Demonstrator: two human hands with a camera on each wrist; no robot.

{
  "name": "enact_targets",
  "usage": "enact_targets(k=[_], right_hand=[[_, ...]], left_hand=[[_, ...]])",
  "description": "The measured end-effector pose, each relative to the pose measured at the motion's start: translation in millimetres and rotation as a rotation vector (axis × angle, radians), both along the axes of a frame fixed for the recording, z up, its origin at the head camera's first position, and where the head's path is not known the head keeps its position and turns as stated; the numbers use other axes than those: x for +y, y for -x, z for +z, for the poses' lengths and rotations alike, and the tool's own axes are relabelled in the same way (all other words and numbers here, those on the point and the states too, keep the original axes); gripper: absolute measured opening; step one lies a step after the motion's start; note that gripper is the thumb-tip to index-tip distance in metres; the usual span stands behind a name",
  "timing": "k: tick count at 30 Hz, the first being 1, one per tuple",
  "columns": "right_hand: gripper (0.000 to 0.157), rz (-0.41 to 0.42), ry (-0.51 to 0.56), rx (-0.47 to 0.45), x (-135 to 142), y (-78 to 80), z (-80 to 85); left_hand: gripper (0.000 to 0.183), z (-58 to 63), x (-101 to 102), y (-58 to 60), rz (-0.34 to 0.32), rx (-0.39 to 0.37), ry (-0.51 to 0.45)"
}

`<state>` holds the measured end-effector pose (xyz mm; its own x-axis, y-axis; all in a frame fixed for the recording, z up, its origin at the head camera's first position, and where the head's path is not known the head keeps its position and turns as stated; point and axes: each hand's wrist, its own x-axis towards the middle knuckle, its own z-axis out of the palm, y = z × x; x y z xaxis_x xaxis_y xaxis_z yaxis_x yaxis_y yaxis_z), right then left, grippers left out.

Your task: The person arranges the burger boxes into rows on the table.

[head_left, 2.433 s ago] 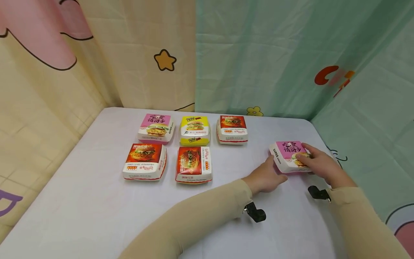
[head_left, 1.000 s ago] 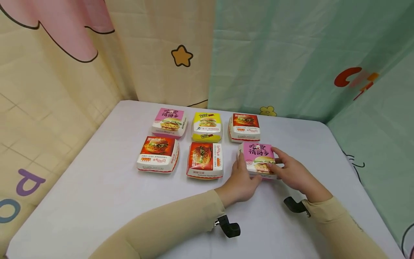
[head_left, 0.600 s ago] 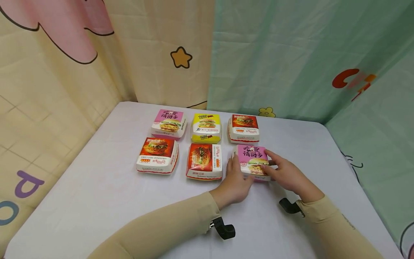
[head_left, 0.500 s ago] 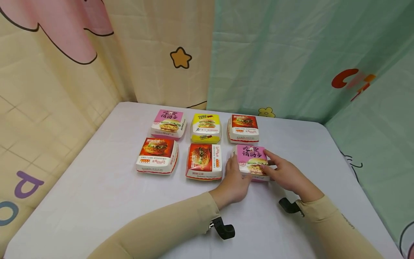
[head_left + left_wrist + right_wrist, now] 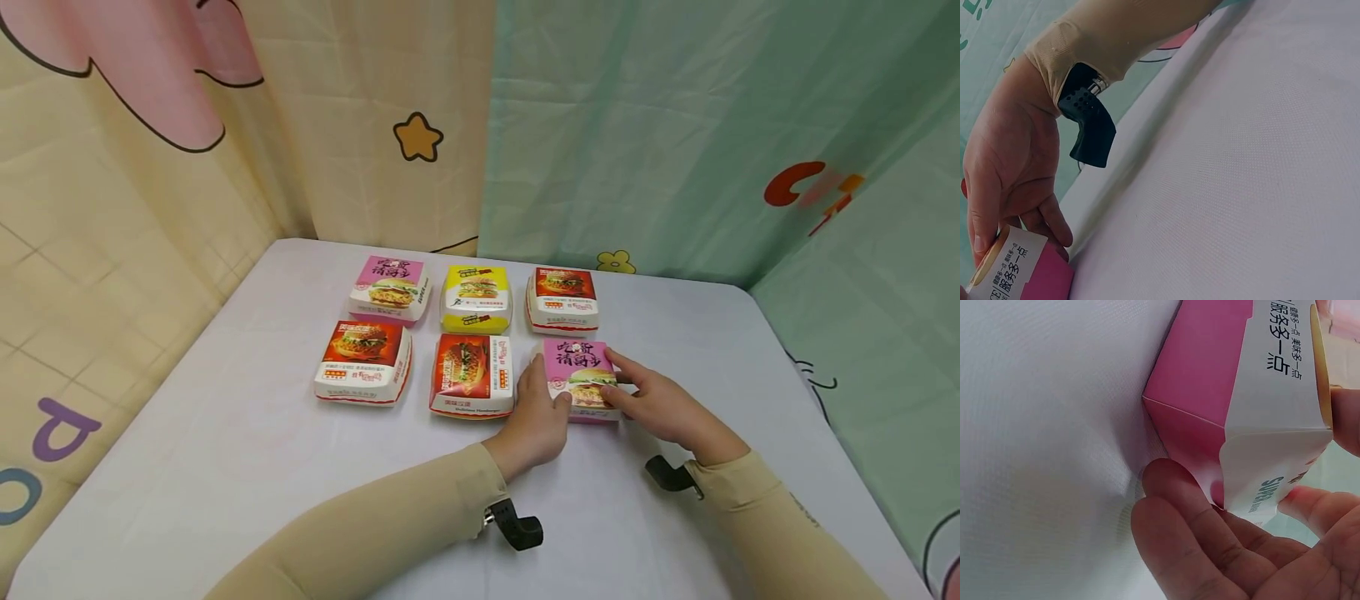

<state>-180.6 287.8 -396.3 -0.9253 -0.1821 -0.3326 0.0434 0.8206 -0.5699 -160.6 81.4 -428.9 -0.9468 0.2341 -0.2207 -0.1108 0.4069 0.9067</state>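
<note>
A pink-and-white burger box [image 5: 581, 372] sits on the white table at the right end of the front row. My left hand [image 5: 532, 421] lays nearly straight fingers along its left side, with the thumb by the near left corner. At the right side, my right hand [image 5: 663, 408] holds the box between thumb and bent index finger. The right wrist view shows those fingers [image 5: 1210, 528] close to the pink lower wall of the burger box [image 5: 1194, 369]. Part of the right hand [image 5: 1013, 137] and a corner of the burger box [image 5: 1050, 275] appear in the left wrist view.
Left of the held box lies a red burger box [image 5: 471, 375], and beyond that another red burger box [image 5: 363, 362]. The back row has a pink burger box [image 5: 390, 287], a yellow burger box [image 5: 476, 300] and a red burger box [image 5: 562, 300]. Curtains [image 5: 600, 125] surround the table.
Both hands have brought the pink burger box leftward from the table's right side to beside the front red box. Over the last half second it shifts only slightly, and the left thumb draws back.
</note>
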Motion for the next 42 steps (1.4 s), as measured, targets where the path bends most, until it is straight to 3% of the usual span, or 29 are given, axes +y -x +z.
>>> enact_targets(k=[42], right_hand=[[0.086, -0.008, -0.042, 0.027, -3.7, -2.4, -4.0]], left_hand=[[0.074, 1.6, 0.7, -0.8, 0.008, -0.014, 0.01]])
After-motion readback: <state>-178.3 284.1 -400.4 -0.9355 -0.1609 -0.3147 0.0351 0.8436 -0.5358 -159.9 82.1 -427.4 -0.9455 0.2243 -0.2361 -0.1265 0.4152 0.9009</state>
